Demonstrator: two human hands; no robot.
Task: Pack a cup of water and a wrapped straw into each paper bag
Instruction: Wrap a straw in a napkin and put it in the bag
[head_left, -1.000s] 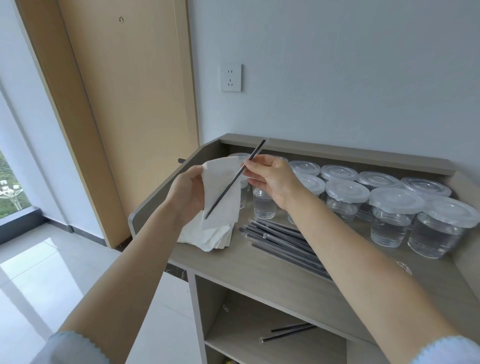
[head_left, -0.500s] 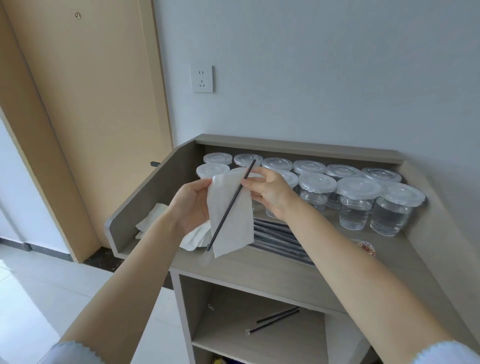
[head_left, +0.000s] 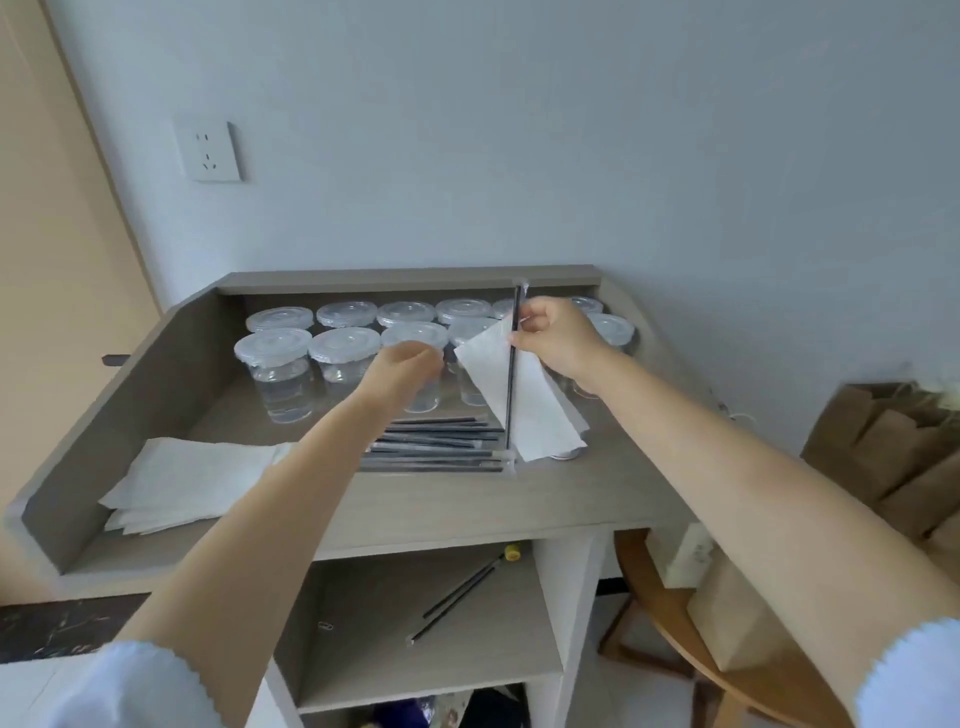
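Nearest to me, the lower shelf (head_left: 415, 613) holds two loose straws (head_left: 457, 597), outside the work in hand. On the desk top (head_left: 467, 499), a stack of napkins (head_left: 192, 478) lies at the left, and a row of wrapped straws (head_left: 436, 447) lies flat at the centre.

My right hand (head_left: 558, 338) pinches one straw (head_left: 511, 374) together with a white napkin (head_left: 524, 400) between thumb and fingertips; the straw stands nearly upright and the napkin hangs behind it, above the desk. My left hand (head_left: 402, 371) is raised just in front of the lidded cups of water (head_left: 343, 353), fingers curled inward. I cannot tell whether it grips anything (the back of the hand hides the fingertips).

I judge the current step to be gathering: straw and napkin are secured, a cup is not. The next move calls for the left hand to close around the nearest cup below its lid and lift it straight up, since the cups stand tightly in two rows and neighbours could tip.

The paper bags (head_left: 893, 447) stand well apart, beyond the desk's right side wall, near a round wooden table (head_left: 675, 623). The load must clear that wall.
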